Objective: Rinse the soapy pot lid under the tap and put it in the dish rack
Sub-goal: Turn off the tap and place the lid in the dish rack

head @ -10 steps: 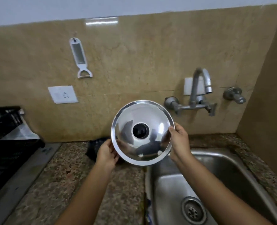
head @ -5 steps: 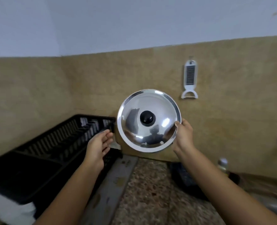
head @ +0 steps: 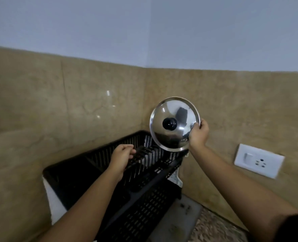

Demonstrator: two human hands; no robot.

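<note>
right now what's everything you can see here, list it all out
pot lid: one, shiny steel with a black knob, held up on edge above the far right end of the rack
dish rack: one, black plastic, in the wall corner on the counter
wall socket: one, white, on the tan tiled wall at right
counter: one, speckled stone, lower right
right hand: one, gripping the lid's right rim
left hand: one, empty, fingers curled over the rack's slats

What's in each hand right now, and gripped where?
Right hand holds the pot lid by its right rim. Left hand holds nothing, over the dish rack.
</note>
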